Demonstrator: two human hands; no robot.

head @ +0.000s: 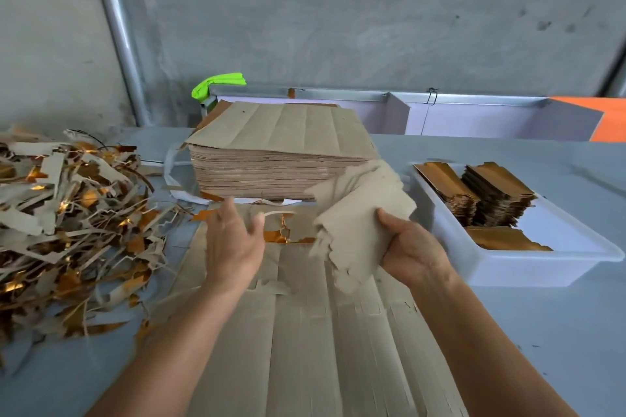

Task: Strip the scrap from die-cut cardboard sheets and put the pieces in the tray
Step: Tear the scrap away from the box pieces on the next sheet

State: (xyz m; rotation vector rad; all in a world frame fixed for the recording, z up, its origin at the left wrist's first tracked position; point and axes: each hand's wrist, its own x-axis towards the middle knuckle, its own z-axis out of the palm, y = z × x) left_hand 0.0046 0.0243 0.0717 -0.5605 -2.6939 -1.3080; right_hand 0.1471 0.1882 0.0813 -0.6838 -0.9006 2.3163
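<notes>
Right hand [411, 247] clamps a cardboard piece [359, 213], long axis tilted up-left; left hand [233, 240] hovers, fingers apart.

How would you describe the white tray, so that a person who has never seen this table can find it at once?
Start from the tall stack of uncut sheets at the middle of the grey table and look right. The white tray is a shallow plastic tub beside the right hand. Unlike the loose scrap pile on the left, it holds neat stacks of gold-faced pieces.
</notes>
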